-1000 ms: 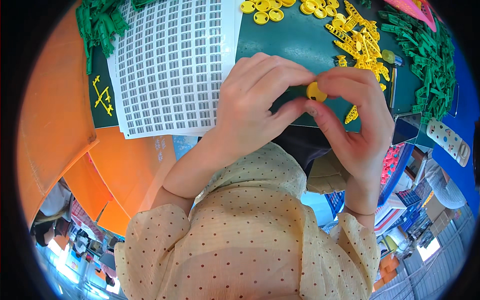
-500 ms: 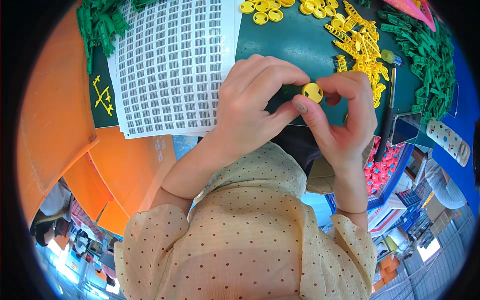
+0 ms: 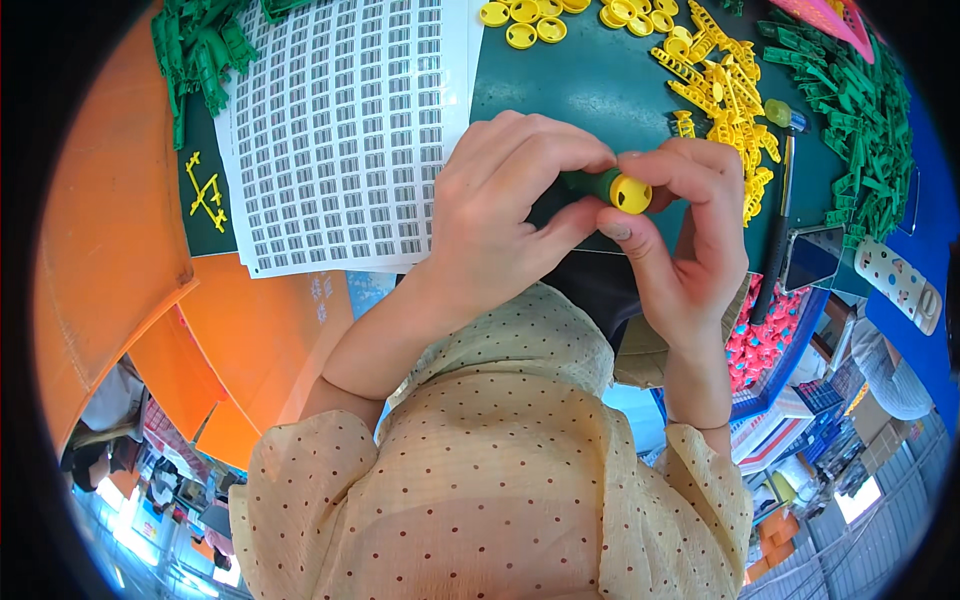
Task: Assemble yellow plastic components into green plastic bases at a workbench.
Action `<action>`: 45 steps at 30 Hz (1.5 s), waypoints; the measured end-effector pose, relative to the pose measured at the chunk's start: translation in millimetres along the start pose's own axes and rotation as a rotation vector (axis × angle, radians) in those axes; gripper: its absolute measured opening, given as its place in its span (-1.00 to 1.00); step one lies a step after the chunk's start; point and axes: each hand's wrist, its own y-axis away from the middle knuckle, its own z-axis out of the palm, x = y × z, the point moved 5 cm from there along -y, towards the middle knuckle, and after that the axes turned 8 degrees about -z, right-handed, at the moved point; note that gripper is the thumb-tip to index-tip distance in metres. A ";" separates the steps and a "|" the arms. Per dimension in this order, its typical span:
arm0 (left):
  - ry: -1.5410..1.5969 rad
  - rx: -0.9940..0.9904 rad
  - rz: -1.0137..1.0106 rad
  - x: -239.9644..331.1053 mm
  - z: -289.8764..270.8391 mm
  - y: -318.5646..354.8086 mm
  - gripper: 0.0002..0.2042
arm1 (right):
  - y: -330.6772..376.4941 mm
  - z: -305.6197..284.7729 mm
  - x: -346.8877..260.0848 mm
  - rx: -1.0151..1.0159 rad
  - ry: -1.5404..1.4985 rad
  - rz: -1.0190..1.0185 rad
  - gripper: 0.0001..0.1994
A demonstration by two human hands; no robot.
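Observation:
My left hand [image 3: 505,205] is closed around a dark green plastic piece [image 3: 594,184], mostly hidden by the fingers. At the piece's right end sits a round yellow cap [image 3: 632,194] with a dark cut-out in its face. Thumb and fingers of my right hand [image 3: 695,235] pinch in at this cap's edge. Whether the cap is fully seated on the green piece I cannot tell. Further off on the green tabletop [image 3: 570,85] lie loose yellow caps [image 3: 521,36] and a heap of yellow toothed plastic parts [image 3: 725,95].
A sheet of printed labels [image 3: 340,140] covers the left side. Green plastic parts [image 3: 860,140] are heaped at right, more [image 3: 205,55] at far left. Beside the right hand lie a black-handled tool [image 3: 777,235], a phone [image 3: 812,258] and a yellow sprue [image 3: 207,195] far left.
The yellow cap has turned and shifted slightly down and right, and the green piece behind it now shows. My right fingers have changed their hold a little; my left hand stays nearly still.

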 end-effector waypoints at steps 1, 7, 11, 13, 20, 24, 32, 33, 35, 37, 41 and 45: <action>0.000 -0.002 0.000 -0.2 0.2 0.0 -0.64 | -0.3 0.2 -0.5 0.001 0.000 0.001 -0.63; -0.011 -0.031 -0.019 -1.8 0.0 0.6 -0.63 | -3.7 0.3 3.1 -0.002 -0.102 0.063 -0.68; 0.009 -0.029 -0.031 -3.4 -1.3 -0.5 -0.63 | -8.5 -1.8 1.9 -0.060 -0.064 0.107 -0.67; 0.006 -0.031 -0.032 -4.7 -0.5 -0.6 -0.63 | -8.9 -1.2 4.1 -0.089 -0.065 0.147 -0.65; 0.010 -0.033 -0.038 -4.1 -0.2 -2.8 -0.62 | -11.5 -1.0 6.0 -0.102 -0.106 0.174 -0.54; -0.006 -0.045 -0.054 -5.2 0.9 -3.2 -0.64 | -3.9 -16.0 8.6 -0.074 -0.048 0.148 -0.45; -0.033 -0.123 -0.047 -3.8 -1.1 -2.8 -0.69 | 74.4 -121.8 43.2 -0.026 1.044 0.301 -0.78; -0.020 -0.083 -0.055 -4.9 -1.8 -2.4 -0.69 | 82.6 -122.4 45.7 -0.020 1.053 0.300 -0.78; 0.002 -0.035 -0.061 -5.5 -1.8 -2.6 -0.69 | 93.6 -126.8 52.3 0.045 1.030 0.375 -0.70; -0.007 -0.026 -0.041 -6.4 -2.5 -2.7 -0.70 | 82.4 -119.1 47.2 -0.026 1.118 0.400 -0.69; -0.024 -0.012 -0.020 -4.8 -1.3 -1.4 -0.70 | 73.5 -123.3 51.7 -0.116 1.129 0.460 -0.65; -0.075 -0.082 -0.017 -3.2 -0.9 0.4 -0.68 | 69.2 -128.2 46.7 -0.107 1.113 0.408 -0.64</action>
